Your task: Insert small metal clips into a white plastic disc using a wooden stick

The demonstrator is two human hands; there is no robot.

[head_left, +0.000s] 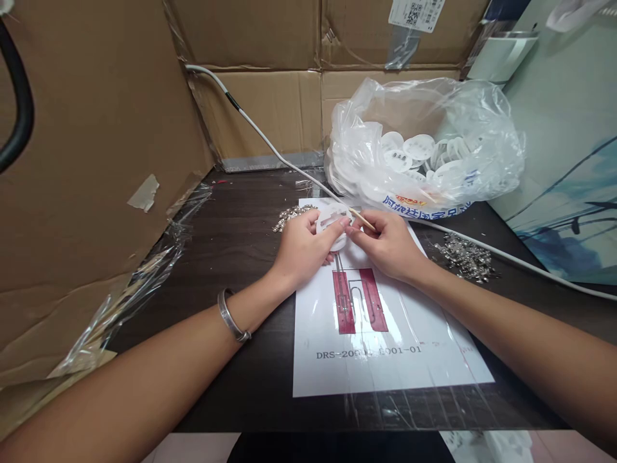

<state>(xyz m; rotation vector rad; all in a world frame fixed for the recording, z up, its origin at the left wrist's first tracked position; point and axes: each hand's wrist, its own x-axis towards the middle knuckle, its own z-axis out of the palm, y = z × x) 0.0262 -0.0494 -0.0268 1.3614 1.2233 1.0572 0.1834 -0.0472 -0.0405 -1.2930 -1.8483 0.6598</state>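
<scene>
My left hand (pixel 304 247) is closed on a white round disc (pixel 332 222), its thumb pressed on the disc's face. Beside it, my right hand (pixel 385 243) pinches a thin wooden stick (pixel 364 220), whose tip reaches the disc's right edge. Both hands are over the top of a white printed sheet (pixel 318 373) with red strips and dark line shapes. A pile of small metal parts (pixel 295 215) lies just behind my left hand. To the right of my right wrist is another heap of small metal parts (pixel 467 258).
A clear plastic bag (pixel 357 148) holding many white discs (pixel 419 146) stands at the back right. A white cable (pixel 270 143) crosses the dark table (pixel 212 257). Cardboard walls (pixel 96 128) rise at the left and back. A white mug (pixel 501 58) is at the upper right.
</scene>
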